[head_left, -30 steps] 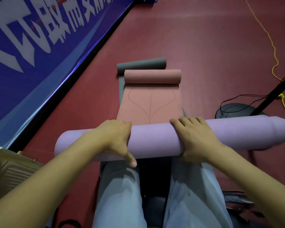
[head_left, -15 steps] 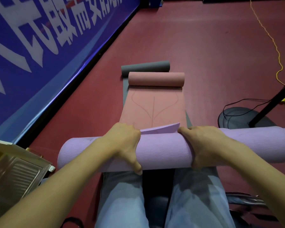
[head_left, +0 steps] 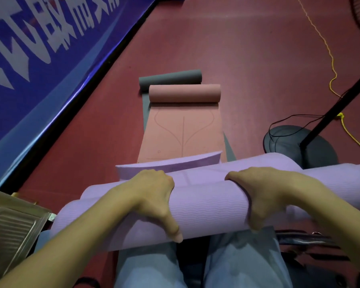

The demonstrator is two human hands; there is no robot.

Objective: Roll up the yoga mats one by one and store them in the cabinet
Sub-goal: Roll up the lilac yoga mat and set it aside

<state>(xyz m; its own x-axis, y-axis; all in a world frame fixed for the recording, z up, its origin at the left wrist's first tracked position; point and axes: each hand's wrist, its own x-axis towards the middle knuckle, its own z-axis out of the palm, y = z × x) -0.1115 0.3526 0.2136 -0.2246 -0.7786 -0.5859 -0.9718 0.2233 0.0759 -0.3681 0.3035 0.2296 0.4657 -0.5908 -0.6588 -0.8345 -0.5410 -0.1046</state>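
Observation:
A rolled purple yoga mat (head_left: 208, 206) lies across my thighs, its loose end flap sticking up on the far side. My left hand (head_left: 154, 196) grips the roll left of centre, thumb underneath. My right hand (head_left: 264, 194) grips it right of centre. Beyond it a pink mat (head_left: 181, 132) lies flat on the floor with its far end rolled. A grey mat (head_left: 170, 79) lies under the pink one, also rolled at the far end.
A blue banner wall (head_left: 40, 59) runs along the left. A beige ribbed container (head_left: 10, 227) sits at lower left. On the right stand a dark round stand base (head_left: 299, 148) with a black pole, black cables and a yellow cord (head_left: 330, 65) on the red floor.
The purple mat's outer end has come loose and lifted on the far side. Both hands have turned over the roll, and the roll looks nearer and thicker.

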